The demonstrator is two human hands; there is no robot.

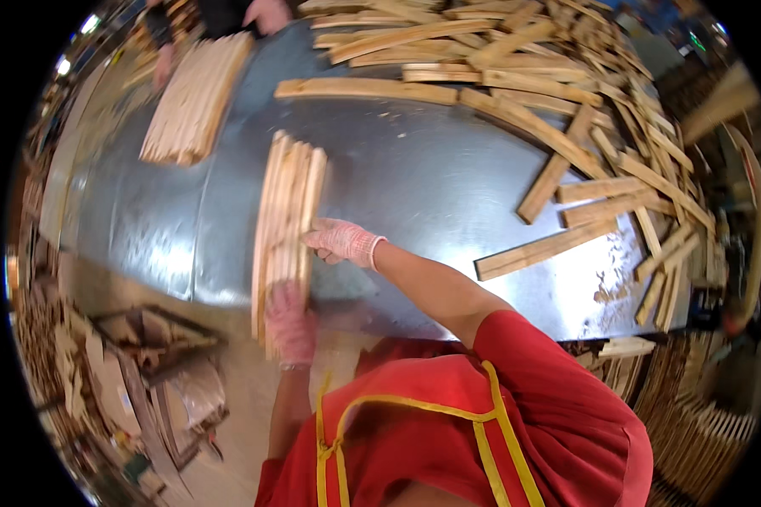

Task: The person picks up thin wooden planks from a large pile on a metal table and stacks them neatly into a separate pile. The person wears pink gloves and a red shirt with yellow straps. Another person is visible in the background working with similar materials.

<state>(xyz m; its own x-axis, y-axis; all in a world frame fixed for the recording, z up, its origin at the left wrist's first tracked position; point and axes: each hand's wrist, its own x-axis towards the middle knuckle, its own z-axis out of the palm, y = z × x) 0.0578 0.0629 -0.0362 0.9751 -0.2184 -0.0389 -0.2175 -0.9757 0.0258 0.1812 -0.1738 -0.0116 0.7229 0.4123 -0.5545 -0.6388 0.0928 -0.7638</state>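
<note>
A bundle of pale wooden slats (pixel 287 198) stands out over the near edge of the metal table, its slats side by side and their far ends uneven. My left hand (pixel 290 328), in a pink-stained work glove, is closed round the bundle's near end and slightly blurred. Against the right side of the same bundle, my right hand (pixel 344 241) wears a similar glove with its fingers curled on the outermost slat. The fingertips of both hands are partly hidden by the wood.
Loose wooden slats (pixel 516 80) heap across the far and right parts of the metal table (pixel 414 169). Another slat bundle (pixel 196 101) lies at far left, beside a co-worker's hand (pixel 162 68). Scrap wood fills a frame (pixel 156 338) at lower left.
</note>
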